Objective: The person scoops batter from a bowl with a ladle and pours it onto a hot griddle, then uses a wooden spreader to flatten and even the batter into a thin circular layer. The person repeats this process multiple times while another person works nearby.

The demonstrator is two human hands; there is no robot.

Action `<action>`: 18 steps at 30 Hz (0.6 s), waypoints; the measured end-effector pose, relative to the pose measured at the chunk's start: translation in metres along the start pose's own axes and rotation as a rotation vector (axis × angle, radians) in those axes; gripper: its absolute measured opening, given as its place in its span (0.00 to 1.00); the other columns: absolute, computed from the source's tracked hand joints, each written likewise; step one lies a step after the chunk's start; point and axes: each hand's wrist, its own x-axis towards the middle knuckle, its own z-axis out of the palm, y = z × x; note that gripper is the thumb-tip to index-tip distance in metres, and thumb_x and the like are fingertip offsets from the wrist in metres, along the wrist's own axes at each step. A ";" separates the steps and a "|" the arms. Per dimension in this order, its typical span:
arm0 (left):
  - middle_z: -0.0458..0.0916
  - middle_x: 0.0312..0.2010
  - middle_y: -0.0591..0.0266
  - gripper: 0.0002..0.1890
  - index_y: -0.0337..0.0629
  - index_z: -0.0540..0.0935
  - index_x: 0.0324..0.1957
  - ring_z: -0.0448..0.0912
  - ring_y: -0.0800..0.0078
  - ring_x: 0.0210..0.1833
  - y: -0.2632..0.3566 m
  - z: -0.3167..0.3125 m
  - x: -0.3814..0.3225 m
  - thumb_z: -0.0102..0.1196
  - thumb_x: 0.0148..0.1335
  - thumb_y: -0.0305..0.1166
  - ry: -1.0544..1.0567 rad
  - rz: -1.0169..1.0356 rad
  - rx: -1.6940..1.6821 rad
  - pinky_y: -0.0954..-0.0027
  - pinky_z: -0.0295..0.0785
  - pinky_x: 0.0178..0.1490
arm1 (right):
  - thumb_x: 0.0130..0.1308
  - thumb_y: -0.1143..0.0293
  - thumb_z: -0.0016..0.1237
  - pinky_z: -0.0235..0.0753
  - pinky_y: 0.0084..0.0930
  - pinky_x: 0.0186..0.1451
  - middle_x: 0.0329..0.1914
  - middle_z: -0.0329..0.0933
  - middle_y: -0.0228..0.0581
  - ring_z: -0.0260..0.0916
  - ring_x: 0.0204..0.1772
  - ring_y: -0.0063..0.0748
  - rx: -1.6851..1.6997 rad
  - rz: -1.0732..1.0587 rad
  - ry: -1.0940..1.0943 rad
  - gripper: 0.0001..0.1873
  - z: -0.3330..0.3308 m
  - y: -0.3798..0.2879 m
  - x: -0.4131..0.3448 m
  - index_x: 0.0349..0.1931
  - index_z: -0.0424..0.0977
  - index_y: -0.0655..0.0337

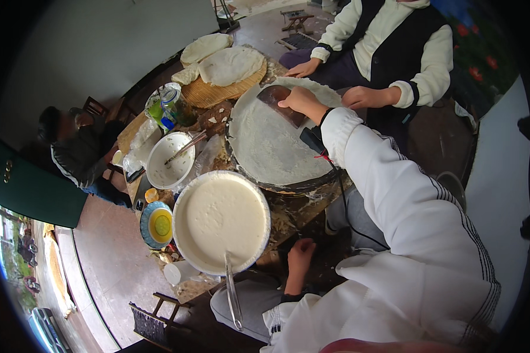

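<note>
My right hand (302, 103) grips a dark, broad-bladed scraper (274, 98), its blade resting on a thin, pale sheet of batter (278, 137). The sheet covers most of a round black griddle (287, 187), and its far edge is ragged. Below the table edge, my left hand (301, 258) hangs over my lap with its fingers curled together; nothing shows in it. Between my lap and the griddle stands a large basin of cream-coloured batter (221, 216). A metal ladle (232, 291) leans out over the basin's near rim.
Finished flatbreads (232, 66) lie on a woven tray (207, 93). Left of the griddle are a white bowl (170, 161) with chopsticks, a glass jar (176, 106) and a blue bowl of yellow liquid (157, 225). A black cable (345, 207) runs beneath my right arm. Two people (386, 48) sit nearby.
</note>
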 end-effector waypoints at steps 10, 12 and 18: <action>0.82 0.33 0.55 0.19 0.43 0.80 0.43 0.81 0.59 0.38 -0.010 -0.009 -0.011 0.64 0.48 0.37 0.079 0.041 -0.004 0.64 0.74 0.42 | 0.53 0.51 0.56 0.71 0.41 0.47 0.40 0.75 0.61 0.74 0.46 0.58 -0.113 -0.156 0.297 0.28 -0.043 0.030 -0.088 0.40 0.71 0.72; 0.82 0.33 0.54 0.20 0.41 0.80 0.42 0.80 0.58 0.38 -0.022 -0.012 -0.024 0.65 0.46 0.38 0.170 -0.027 0.011 0.62 0.74 0.42 | 0.54 0.54 0.58 0.72 0.28 0.41 0.33 0.77 0.46 0.75 0.38 0.34 0.301 -0.296 0.159 0.25 -0.052 0.040 -0.132 0.38 0.71 0.71; 0.77 0.37 0.50 0.23 0.37 0.77 0.41 0.76 0.52 0.42 -0.063 -0.064 -0.059 0.68 0.42 0.35 0.653 -0.164 0.017 0.59 0.71 0.45 | 0.60 0.70 0.55 0.70 0.20 0.48 0.48 0.73 0.36 0.71 0.44 0.23 1.023 -0.168 -0.270 0.24 -0.037 0.088 -0.276 0.55 0.65 0.67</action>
